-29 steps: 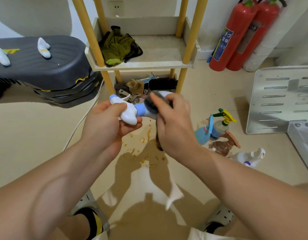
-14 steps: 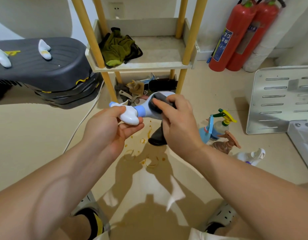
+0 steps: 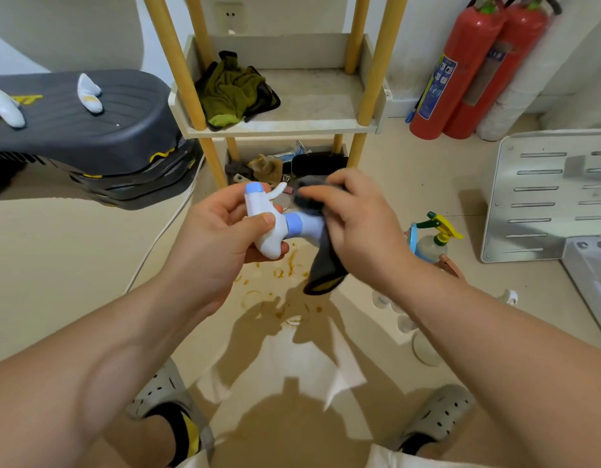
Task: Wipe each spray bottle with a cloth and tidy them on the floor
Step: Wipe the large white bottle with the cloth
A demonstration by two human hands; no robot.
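The person holds a white and blue spray bottle [image 3: 275, 228] up in the air, above the floor [image 3: 72, 265] and in front of the shelf [image 3: 292, 126]. The left hand [image 3: 221, 231] has its fingers [image 3: 262, 219] curled tight round the spray top. The right hand [image 3: 363, 228] grips a dark cloth [image 3: 322, 265] and wraps it round the bottle's body. This looks like the wiping step. Next, the cloth should rub all the way round. Then the bottle can go down near the yellow-topped bottle [image 3: 434, 238] on the floor.
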